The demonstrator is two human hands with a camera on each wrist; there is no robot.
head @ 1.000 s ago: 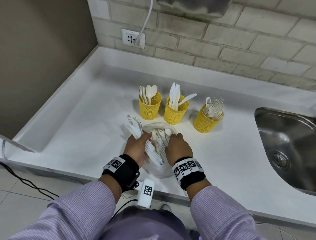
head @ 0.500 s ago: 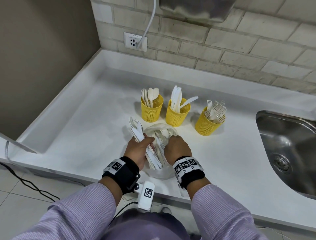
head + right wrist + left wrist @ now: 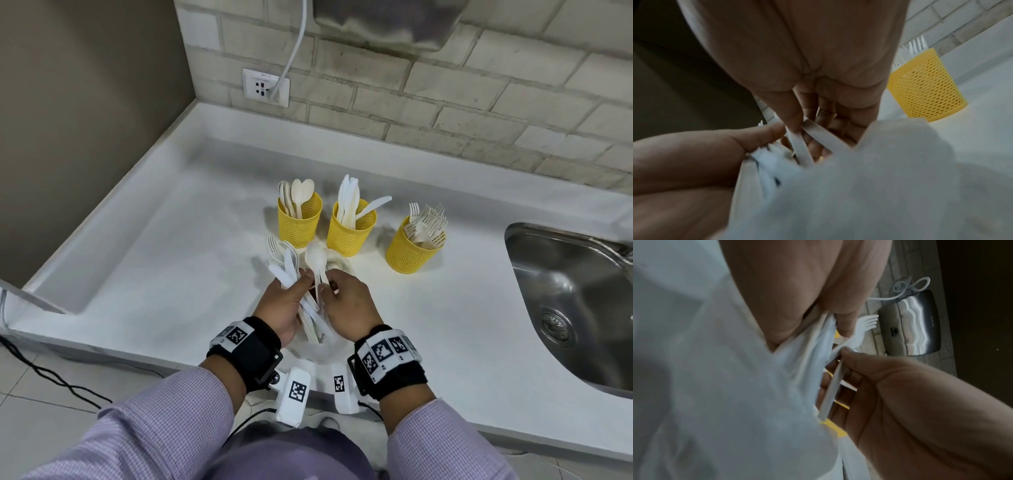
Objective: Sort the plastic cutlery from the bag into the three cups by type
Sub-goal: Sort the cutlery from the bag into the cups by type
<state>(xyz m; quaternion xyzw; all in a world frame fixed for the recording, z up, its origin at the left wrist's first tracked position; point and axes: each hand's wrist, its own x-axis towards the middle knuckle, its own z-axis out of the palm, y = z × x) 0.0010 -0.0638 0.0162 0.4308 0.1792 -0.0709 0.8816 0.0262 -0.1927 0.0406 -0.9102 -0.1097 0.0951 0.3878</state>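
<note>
White counter (image 3: 171,274): left hand (image 3: 286,305) grips mixed white cutlery bundle (image 3: 284,263); right hand (image 3: 346,305) pinches white spoon (image 3: 315,257)

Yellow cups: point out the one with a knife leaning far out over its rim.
The middle yellow cup. One knife tilts out to its right, well over the rim; the spoons in the left cup and forks in the right cup stand closer together.
</note>
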